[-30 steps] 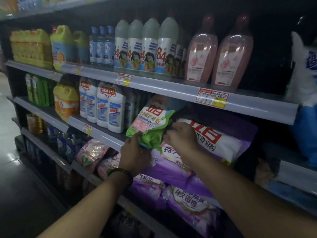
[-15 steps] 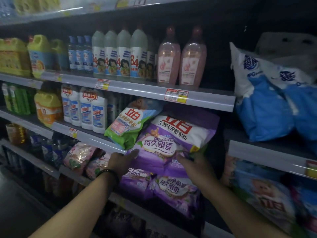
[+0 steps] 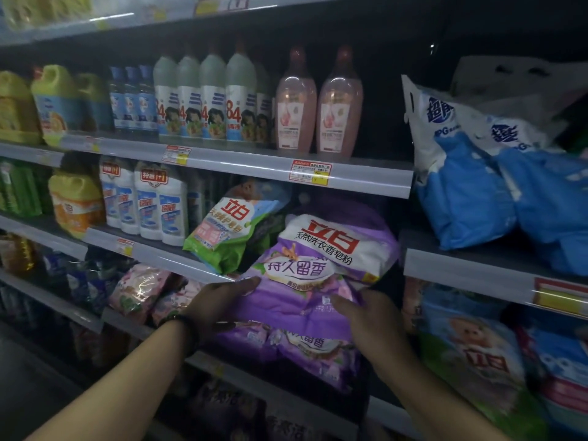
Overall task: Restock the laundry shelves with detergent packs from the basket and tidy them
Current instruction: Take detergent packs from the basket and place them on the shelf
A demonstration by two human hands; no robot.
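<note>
A purple detergent pack (image 3: 321, 259) leans out over the front lip of the middle shelf (image 3: 152, 254), tilted forward. My left hand (image 3: 219, 302) holds its lower left corner, thumb on the front. My right hand (image 3: 366, 319) grips its lower right part, thumb across the purple film. A green detergent pack (image 3: 222, 233) stands tilted on the same shelf just left of it, touched by neither hand. More purple packs (image 3: 305, 351) lie on the shelf below, under my hands. No basket is in view.
White bottles (image 3: 159, 208) stand left of the green pack. Pink bottles (image 3: 318, 103) and disinfectant bottles (image 3: 203, 100) fill the shelf above. Blue-and-white bags (image 3: 477, 173) lie on the right-hand shelf, with blue packs (image 3: 477, 354) below. Pink packs (image 3: 140, 288) sit lower left.
Both hands left the green pack and dropped to the lower edge of the purple pack. The view swung right, bringing the blue bags into sight.
</note>
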